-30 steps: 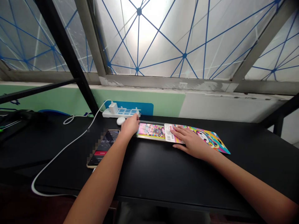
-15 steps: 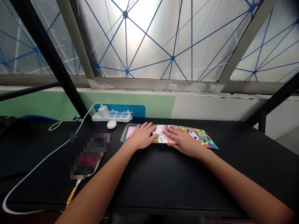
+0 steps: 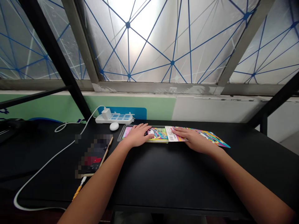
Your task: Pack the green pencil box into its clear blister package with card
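Observation:
A long clear plastic tray (image 3: 120,136) with brightly printed contents (image 3: 161,133) lies near the back of the black desk. My left hand (image 3: 138,136) rests on its left part, fingers spread and pressing flat. A colourful cardboard sleeve (image 3: 169,133), with a white barcode band and cartoon faces, covers the tray's right part and reaches past it, its right end tapering to a corner. My right hand (image 3: 195,140) lies over this sleeve and grips it, fingers stretched together across the top; its thumb is hidden.
Left of the tray are a white rounded case (image 3: 114,126) and a white power strip (image 3: 116,118) with a plugged-in charger (image 3: 106,114). A partly blurred phone (image 3: 95,166) is nearer, on a white cable (image 3: 46,166). Black frame posts (image 3: 56,59) stand before the window.
The sleeve has slid right along the tray with my right hand, uncovering more printed contents. My left hand has stayed on the tray, now slightly farther left. The view has shifted a little.

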The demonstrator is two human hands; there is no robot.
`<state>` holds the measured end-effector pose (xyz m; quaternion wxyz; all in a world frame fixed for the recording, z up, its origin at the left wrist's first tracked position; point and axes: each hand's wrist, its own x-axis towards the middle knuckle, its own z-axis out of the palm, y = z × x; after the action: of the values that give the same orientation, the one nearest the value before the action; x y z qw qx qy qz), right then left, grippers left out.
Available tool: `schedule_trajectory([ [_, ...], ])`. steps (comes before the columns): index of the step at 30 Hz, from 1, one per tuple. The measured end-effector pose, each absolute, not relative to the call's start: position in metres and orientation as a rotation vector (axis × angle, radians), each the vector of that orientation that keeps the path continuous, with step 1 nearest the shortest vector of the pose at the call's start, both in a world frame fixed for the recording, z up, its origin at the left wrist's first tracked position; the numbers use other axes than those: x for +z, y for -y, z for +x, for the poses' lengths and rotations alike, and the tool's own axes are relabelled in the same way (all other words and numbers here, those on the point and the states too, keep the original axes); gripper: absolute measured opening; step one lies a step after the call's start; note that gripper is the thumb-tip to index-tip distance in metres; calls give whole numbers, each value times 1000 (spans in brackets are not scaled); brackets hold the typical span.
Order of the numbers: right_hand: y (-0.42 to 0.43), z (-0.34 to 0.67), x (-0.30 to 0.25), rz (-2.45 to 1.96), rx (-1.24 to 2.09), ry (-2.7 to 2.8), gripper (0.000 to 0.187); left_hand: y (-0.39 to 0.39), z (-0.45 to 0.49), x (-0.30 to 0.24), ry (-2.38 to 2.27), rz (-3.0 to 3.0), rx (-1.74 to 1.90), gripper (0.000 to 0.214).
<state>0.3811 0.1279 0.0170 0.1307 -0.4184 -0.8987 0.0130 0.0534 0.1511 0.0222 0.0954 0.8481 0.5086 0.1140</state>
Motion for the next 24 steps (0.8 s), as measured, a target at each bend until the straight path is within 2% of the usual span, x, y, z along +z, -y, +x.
schedule_trajectory([
  [7,-116,395,54,-1374,-374,2401,64,-153,52,18,-1550,2510,407,65],
  [10,-91,370,58,-1271,-488,2379,64,-154,54,18,-1576,2492,424,63],
  [17,-9,253,6,-681,-239,2839,51,-154,66,20,-1619,2468,513,53],
  [21,-22,219,-5,-780,-206,2799,67,-149,76,18,-1564,2492,552,52],
  [24,-51,209,-2,-859,-181,2729,65,-146,81,18,-1547,2488,564,49],
])
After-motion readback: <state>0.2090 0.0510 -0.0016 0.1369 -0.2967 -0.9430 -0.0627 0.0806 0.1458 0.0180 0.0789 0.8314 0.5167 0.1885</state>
